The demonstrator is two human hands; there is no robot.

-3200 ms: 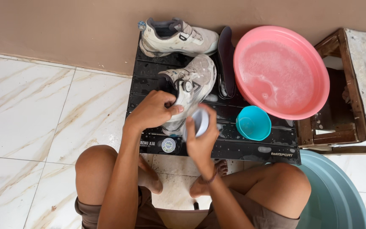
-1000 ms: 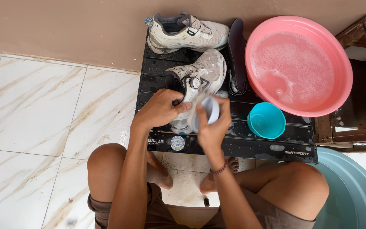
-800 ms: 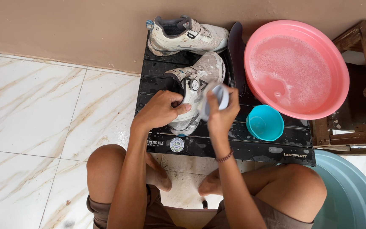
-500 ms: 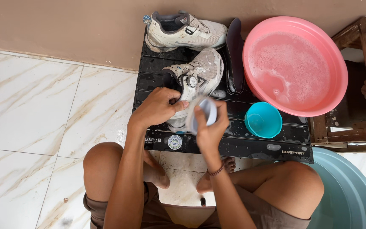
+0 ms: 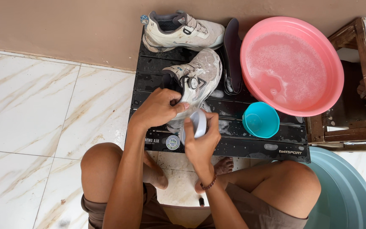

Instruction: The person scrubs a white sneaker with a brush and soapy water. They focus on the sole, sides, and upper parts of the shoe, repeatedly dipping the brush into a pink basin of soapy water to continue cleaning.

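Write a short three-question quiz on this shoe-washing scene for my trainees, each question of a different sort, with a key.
1. True or false: the left hand grips the shoe on the black table.
2. What does the right hand hold? A) a pale brush B) the blue cup C) an insole
3. Fill in: the pink basin holds ______ water.

Key: 1 true; 2 A, the brush, while the blue cup stands free beside the basin; 3 soapy.
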